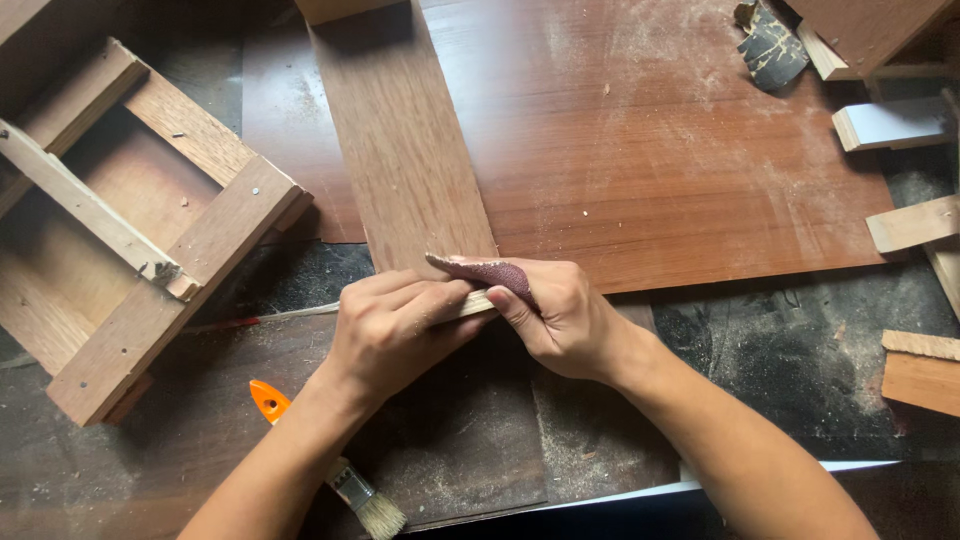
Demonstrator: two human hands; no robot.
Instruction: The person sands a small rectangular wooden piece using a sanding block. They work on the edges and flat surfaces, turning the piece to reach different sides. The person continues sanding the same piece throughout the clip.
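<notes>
A long brown veneer strip (400, 130) lies lengthwise away from me on a wide reddish plywood sheet (680, 160). At its near end, my left hand (395, 335) grips the strip's edge and a thin pale wooden slat (470, 306). My right hand (560, 315) presses a folded piece of maroon sandpaper (490, 270) against that near end. Both hands touch each other over the strip's edge.
A wooden frame of nailed slats (150, 230) sits at the left. A paintbrush with an orange handle (340, 470) lies under my left forearm. Wood offcuts (915, 225) and a dark sandpaper scrap (772, 45) lie at the right. Sawdust covers the dark bench.
</notes>
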